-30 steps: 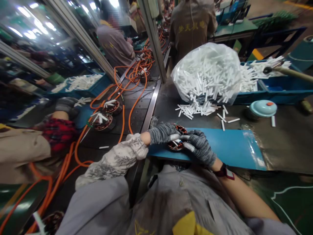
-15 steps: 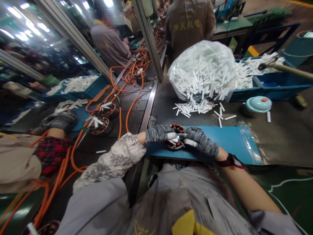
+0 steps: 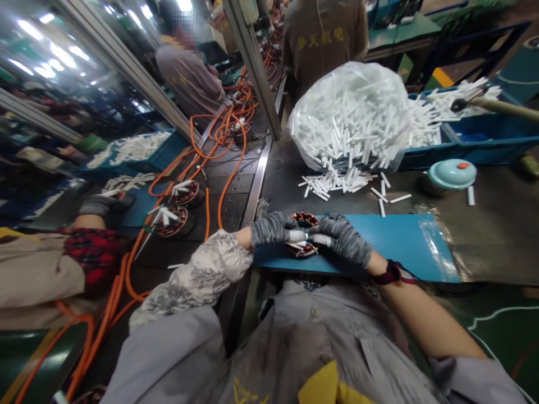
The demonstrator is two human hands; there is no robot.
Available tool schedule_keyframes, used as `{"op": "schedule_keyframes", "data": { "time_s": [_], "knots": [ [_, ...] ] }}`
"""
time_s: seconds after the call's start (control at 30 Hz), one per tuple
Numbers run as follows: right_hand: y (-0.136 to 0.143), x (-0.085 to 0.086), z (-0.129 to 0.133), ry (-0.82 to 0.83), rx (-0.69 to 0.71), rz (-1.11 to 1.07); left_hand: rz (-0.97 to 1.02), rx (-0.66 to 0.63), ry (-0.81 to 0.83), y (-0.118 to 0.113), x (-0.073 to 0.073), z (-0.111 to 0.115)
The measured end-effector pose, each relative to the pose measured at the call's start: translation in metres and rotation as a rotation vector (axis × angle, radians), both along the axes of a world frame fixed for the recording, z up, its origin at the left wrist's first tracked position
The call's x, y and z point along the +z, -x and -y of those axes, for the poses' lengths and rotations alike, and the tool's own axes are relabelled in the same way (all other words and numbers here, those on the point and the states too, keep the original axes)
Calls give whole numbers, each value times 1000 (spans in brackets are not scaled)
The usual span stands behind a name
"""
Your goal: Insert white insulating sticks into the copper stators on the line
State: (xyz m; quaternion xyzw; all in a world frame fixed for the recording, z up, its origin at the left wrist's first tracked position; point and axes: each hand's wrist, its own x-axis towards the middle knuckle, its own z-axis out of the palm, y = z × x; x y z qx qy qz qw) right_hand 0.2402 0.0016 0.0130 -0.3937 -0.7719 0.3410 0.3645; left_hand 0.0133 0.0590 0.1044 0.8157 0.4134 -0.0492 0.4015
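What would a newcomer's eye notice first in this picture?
Probably the clear bag full of white sticks, beyond the blue mat. Then the orange cords at picture left. Nearer, the gloved left hand and right hand are at a copper-wound ring by the mat's left end.

And here the bench (image 3: 501,247) is stretching around the fingers (image 3: 323,239), a mat (image 3: 391,241) lying right beneath them, the coil (image 3: 304,217) sitting on it between both sets! Beyond the fingers, tubes (image 3: 337,183) are lying scattered; farther right of them a pot (image 3: 452,174) is resting, with bins (image 3: 497,161) standing beyond it.
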Motion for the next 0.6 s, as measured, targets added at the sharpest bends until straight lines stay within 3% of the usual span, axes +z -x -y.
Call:
{"op": "schedule_keyframes", "data": {
  "time_s": [0.1, 0.2, 0.33, 0.5, 0.6],
  "knots": [
    [2, -4, 7, 122, -96, -117, -205, -58, -68, -23, 7, -3],
    [0, -5, 13, 244, -127, -351, -360, -183, -267, -49, 12, 4],
    [-12, -5, 19, 349, -112, -492, -362, -327, -566, -64, 4, 9],
    [-25, -10, 27, 286, -296, -364, -302, -364, -411, -60, -14, -28],
    [-26, -13, 30, 230, -347, -320, -251, -364, -423, -58, -18, -47]
  ]
}}
